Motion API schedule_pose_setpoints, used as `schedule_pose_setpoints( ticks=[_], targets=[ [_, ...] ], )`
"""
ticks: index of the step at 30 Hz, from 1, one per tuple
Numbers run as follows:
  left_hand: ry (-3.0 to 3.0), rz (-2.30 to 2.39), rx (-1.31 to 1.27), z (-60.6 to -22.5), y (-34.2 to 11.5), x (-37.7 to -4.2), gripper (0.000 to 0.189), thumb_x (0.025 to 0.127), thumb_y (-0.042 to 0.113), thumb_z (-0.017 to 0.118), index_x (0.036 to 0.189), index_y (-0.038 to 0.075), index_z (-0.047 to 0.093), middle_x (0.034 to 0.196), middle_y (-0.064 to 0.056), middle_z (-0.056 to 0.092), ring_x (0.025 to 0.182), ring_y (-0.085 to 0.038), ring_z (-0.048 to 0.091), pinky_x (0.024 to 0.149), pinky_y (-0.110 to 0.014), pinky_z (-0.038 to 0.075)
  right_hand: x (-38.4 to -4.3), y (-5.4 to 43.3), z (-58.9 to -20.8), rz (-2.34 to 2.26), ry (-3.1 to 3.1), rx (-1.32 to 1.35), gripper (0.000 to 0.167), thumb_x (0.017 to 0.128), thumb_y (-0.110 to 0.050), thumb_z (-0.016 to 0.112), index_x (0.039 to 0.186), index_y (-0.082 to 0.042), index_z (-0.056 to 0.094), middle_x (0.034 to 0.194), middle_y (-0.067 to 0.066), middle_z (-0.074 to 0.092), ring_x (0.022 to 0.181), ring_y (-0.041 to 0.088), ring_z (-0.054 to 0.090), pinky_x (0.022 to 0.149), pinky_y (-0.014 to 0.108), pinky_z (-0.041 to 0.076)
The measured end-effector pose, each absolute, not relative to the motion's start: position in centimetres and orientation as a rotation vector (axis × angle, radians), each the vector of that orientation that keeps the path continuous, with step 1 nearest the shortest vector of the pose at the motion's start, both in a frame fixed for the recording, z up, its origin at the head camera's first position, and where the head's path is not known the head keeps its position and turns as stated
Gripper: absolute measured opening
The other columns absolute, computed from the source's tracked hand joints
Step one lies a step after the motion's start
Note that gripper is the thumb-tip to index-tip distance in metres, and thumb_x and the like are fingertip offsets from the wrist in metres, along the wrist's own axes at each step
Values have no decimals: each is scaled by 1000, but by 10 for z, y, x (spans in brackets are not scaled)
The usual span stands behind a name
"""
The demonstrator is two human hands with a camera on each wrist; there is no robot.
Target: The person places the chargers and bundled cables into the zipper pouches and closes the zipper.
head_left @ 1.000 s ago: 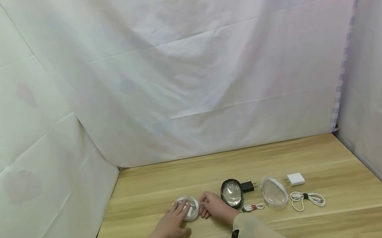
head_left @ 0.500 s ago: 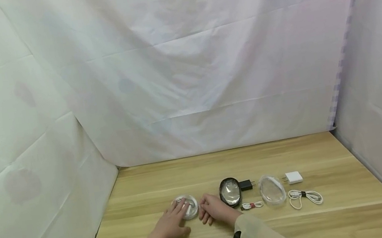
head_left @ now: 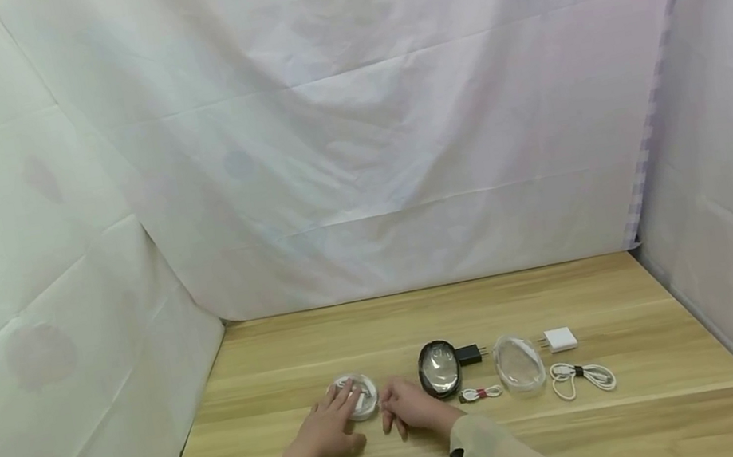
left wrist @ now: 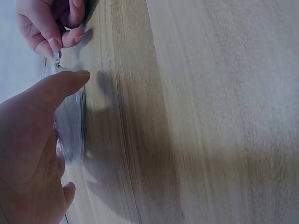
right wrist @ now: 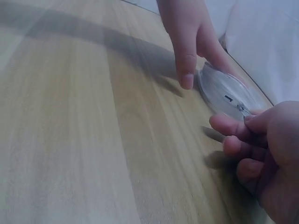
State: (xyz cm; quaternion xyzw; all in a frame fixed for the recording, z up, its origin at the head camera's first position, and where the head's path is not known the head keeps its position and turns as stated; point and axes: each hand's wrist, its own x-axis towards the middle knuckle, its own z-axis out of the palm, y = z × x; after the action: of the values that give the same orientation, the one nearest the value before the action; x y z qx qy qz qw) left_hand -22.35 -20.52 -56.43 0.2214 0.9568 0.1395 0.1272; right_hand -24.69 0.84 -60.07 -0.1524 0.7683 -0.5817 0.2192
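A round clear zippered case (head_left: 365, 407) with a white plug or cable inside lies on the table. My left hand (head_left: 330, 428) rests on it from the left, fingers spread and nearly straight over its top, thumb apart at the near side. At the case's right edge my right hand (head_left: 411, 405) pinches the small metal zipper pull (right wrist: 244, 111) between thumb and index finger, the other fingers loosely bent. The left wrist view shows the same zipper pull (left wrist: 56, 58) under the right fingertips. The left fingers partly cover the case.
Right of my hands lie a black-rimmed clear case (head_left: 439, 370), a black charger (head_left: 469, 355), a short white cable (head_left: 481, 393) with a red tie, another clear case (head_left: 519, 365), a white charger (head_left: 560, 339) and a white cable (head_left: 583, 376). Fabric walls enclose the table.
My right hand has moved slightly toward the near side along the case's right edge, still pinching the zipper pull. The left hand stays on the case. The head view has shifted a little.
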Motion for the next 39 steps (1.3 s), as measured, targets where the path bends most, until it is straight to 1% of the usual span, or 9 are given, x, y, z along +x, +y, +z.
schedule_pose_setpoints(
  ticks=[5,12,15,19,22,26,32,36,39],
  targets=[
    [2786,395,615,-565,-205,-223,81,85,39,69,153,13,34,160,-8,22,145,-39,15,111,-64,20,-243,7,-598,-1569,2140,-439,11,99,-2,45,94,-2,55,69,9,68,40,10,49,37,18,34],
    [2796,403,615,-563,-202,-221,75,87,36,67,151,11,37,159,-9,25,144,-40,17,110,-65,21,-242,6,-596,-1541,2119,-505,15,96,4,43,94,2,57,68,10,68,39,8,42,37,16,33],
    [2813,400,619,-565,-201,-220,75,88,34,65,151,9,35,159,-11,25,144,-41,18,109,-66,21,-240,5,-595,-1573,2118,-477,15,97,3,42,95,2,56,69,11,68,40,8,42,37,17,34],
    [2852,398,632,-566,-199,-219,75,87,32,66,150,5,35,157,-16,27,141,-45,21,107,-68,23,-238,3,-595,-1624,2155,-404,14,99,0,42,96,-1,56,69,10,67,41,9,44,39,18,36],
    [2878,403,627,-565,-198,-219,75,87,32,68,149,3,37,156,-17,28,140,-47,23,106,-68,25,-239,3,-596,-1668,2175,-356,12,99,-1,44,96,0,55,69,11,66,42,9,45,39,19,38],
    [2895,361,605,-562,-196,-220,77,87,35,69,149,4,37,156,-17,28,140,-46,25,108,-64,27,-244,2,-598,-1714,2207,-322,11,99,-1,44,98,2,55,68,12,65,42,10,45,39,19,38],
    [2931,278,635,-559,-198,-218,76,85,39,71,146,3,43,152,-21,33,138,-47,28,109,-62,27,-253,-1,-602,-1748,2246,-295,10,98,0,44,97,1,54,69,10,65,44,10,46,39,20,40],
    [2972,206,709,-558,-203,-217,69,87,44,68,142,7,49,148,-21,40,135,-45,34,108,-61,29,-258,0,-604,-1777,2256,-258,9,98,0,43,98,1,52,70,11,64,45,10,45,40,21,40],
    [2986,160,790,-558,-208,-219,68,89,48,65,143,9,49,147,-19,42,135,-42,36,109,-60,29,-260,0,-604,-1796,2255,-252,8,98,1,42,99,3,51,69,12,63,45,10,45,40,20,40]
  ],
)
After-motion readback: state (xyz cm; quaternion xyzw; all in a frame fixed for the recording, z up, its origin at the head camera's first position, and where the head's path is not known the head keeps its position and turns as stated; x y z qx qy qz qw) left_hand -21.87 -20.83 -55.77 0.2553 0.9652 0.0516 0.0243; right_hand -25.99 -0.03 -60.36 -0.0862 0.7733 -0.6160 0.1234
